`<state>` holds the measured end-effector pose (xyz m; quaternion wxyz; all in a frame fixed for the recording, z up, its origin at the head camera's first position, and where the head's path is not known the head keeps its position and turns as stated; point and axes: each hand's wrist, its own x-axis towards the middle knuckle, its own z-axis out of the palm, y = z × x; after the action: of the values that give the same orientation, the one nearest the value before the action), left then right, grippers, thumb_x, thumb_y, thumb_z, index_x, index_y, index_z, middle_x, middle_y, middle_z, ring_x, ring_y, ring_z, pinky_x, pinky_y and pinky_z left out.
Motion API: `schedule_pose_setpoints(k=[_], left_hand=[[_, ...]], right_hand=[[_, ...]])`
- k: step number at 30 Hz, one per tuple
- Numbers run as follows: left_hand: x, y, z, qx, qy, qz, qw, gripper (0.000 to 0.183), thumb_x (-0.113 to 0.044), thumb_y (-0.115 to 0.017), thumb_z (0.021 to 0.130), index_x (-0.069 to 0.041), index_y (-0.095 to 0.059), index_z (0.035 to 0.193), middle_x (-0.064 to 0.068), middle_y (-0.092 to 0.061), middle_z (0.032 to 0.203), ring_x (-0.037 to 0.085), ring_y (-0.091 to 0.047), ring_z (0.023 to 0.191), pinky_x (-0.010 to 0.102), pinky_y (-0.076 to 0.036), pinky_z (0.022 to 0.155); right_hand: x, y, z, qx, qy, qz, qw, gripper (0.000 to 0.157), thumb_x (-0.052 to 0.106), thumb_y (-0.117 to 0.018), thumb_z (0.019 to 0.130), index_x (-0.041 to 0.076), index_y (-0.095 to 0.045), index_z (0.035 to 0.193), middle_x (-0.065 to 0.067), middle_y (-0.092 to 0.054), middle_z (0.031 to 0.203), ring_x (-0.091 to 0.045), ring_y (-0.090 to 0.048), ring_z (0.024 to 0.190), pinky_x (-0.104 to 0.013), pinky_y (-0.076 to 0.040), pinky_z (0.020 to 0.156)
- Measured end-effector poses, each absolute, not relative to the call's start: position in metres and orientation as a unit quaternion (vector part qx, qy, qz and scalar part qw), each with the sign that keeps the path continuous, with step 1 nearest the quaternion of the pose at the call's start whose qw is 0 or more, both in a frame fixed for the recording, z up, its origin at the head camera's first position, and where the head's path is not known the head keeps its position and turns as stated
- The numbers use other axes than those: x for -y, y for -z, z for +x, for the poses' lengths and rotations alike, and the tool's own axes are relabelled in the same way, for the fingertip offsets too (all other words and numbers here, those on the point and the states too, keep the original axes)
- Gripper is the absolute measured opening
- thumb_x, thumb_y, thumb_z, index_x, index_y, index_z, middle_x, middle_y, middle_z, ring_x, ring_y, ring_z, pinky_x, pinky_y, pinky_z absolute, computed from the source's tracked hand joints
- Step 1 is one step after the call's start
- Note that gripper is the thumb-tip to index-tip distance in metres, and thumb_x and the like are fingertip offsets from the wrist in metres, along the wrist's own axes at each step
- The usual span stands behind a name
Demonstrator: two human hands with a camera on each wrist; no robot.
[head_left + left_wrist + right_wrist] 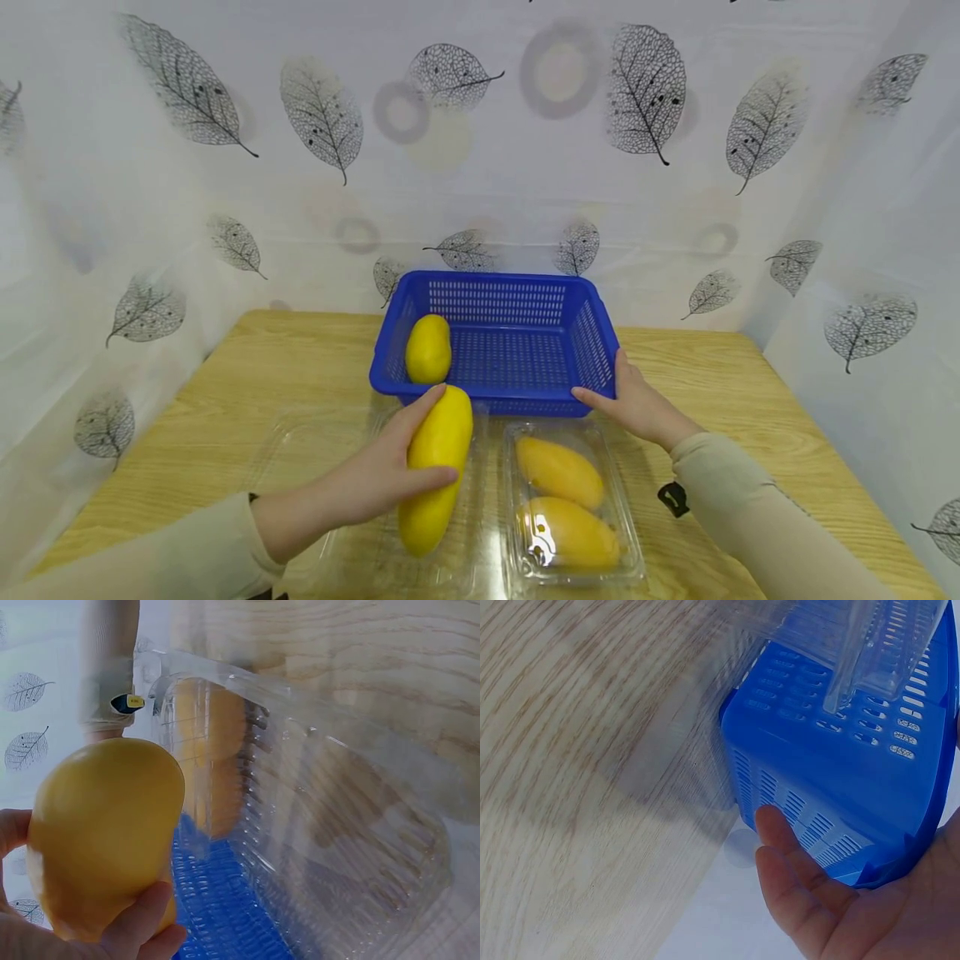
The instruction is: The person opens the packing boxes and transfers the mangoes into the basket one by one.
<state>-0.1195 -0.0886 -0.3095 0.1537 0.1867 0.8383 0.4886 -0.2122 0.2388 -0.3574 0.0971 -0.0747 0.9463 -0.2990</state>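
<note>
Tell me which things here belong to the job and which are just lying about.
In use, it seems: the held mango in the left hand; the blue basket, gripped by the right hand; the mango inside it; two mangoes in a clear container; clear plastic beside that.

Just around, it seems: wooden table; leaf-print backdrop.

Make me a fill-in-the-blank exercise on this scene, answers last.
The mango in the left hand is coloured ____.
The right hand touches the basket, which is coloured ____.
The mango inside lies at the ____ end, not the right.
The clear box holds ____ mangoes.

Missing words: yellow; blue; left; two.
</note>
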Motion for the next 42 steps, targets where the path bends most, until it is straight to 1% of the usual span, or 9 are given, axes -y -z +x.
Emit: schedule_pose_setpoints(k=[7,12,19,22,25,29,34,42], left_hand=[[0.086,0.303,-0.122,-0.836,-0.493,0.185,0.153,0.080,-0.033,-0.062,0.075,-0.034,-0.009,0.134,0.000,-0.028,0.128,0.018,-0.043,0.097,0.037,-0.036,0.081],[0.085,0.295,-0.126,-0.838,-0.494,0.179,0.145,0.079,-0.034,-0.062,0.075,-0.036,-0.009,0.134,0.000,-0.030,0.125,0.018,-0.044,0.094,0.037,-0.037,0.080],[0.079,0.284,-0.139,-0.832,-0.513,0.155,0.142,0.079,-0.036,-0.063,0.074,-0.042,-0.009,0.131,-0.001,-0.034,0.119,0.020,-0.047,0.089,0.035,-0.042,0.073],[0.077,0.283,-0.145,-0.829,-0.520,0.152,0.139,0.079,-0.036,-0.063,0.074,-0.044,-0.008,0.130,0.000,-0.037,0.117,0.020,-0.048,0.088,0.034,-0.042,0.072],[0.076,0.282,-0.152,-0.834,-0.514,0.152,0.129,0.079,-0.038,-0.061,0.074,-0.044,-0.006,0.130,0.001,-0.036,0.117,0.020,-0.048,0.088,0.034,-0.041,0.073],[0.076,0.282,-0.161,-0.842,-0.504,0.156,0.116,0.079,-0.041,-0.059,0.075,-0.040,-0.004,0.132,0.002,-0.034,0.120,0.021,-0.047,0.089,0.035,-0.041,0.074],[0.075,0.282,-0.171,-0.843,-0.503,0.156,0.107,0.079,-0.042,-0.058,0.075,-0.037,-0.005,0.133,0.004,-0.032,0.122,0.024,-0.046,0.091,0.036,-0.042,0.071],[0.074,0.280,-0.191,-0.838,-0.514,0.156,0.101,0.080,-0.044,-0.058,0.075,-0.039,-0.003,0.132,0.001,-0.033,0.121,0.021,-0.046,0.095,0.037,-0.040,0.077]], right_hand=[[-0.239,0.357,-0.211,-0.949,0.291,-0.068,0.103,0.105,0.066,-0.040,0.072,0.003,0.022,0.129,-0.025,0.009,0.136,-0.040,-0.002,0.122,-0.055,-0.011,0.093],[-0.238,0.356,-0.211,-0.949,0.291,-0.068,0.100,0.105,0.065,-0.041,0.072,0.002,0.021,0.130,-0.025,0.008,0.136,-0.041,-0.003,0.122,-0.055,-0.012,0.092],[-0.239,0.356,-0.211,-0.948,0.295,-0.069,0.097,0.106,0.066,-0.041,0.071,0.002,0.020,0.130,-0.025,0.008,0.136,-0.040,-0.003,0.122,-0.054,-0.011,0.093],[-0.239,0.357,-0.212,-0.948,0.294,-0.069,0.096,0.106,0.066,-0.041,0.071,0.003,0.021,0.130,-0.025,0.006,0.136,-0.040,-0.004,0.122,-0.054,-0.012,0.093],[-0.239,0.358,-0.212,-0.949,0.293,-0.070,0.095,0.107,0.068,-0.040,0.070,0.003,0.021,0.130,-0.026,0.005,0.136,-0.040,-0.006,0.122,-0.054,-0.013,0.093],[-0.240,0.358,-0.213,-0.949,0.291,-0.069,0.095,0.106,0.067,-0.041,0.071,0.004,0.022,0.129,-0.026,0.006,0.136,-0.040,-0.005,0.122,-0.054,-0.013,0.093],[-0.240,0.357,-0.212,-0.950,0.289,-0.069,0.094,0.104,0.064,-0.041,0.073,0.003,0.021,0.130,-0.026,0.006,0.136,-0.041,-0.005,0.122,-0.054,-0.012,0.092],[-0.238,0.355,-0.211,-0.949,0.293,-0.071,0.092,0.106,0.065,-0.042,0.072,0.003,0.021,0.130,-0.027,0.003,0.135,-0.041,-0.008,0.121,-0.054,-0.014,0.093]])
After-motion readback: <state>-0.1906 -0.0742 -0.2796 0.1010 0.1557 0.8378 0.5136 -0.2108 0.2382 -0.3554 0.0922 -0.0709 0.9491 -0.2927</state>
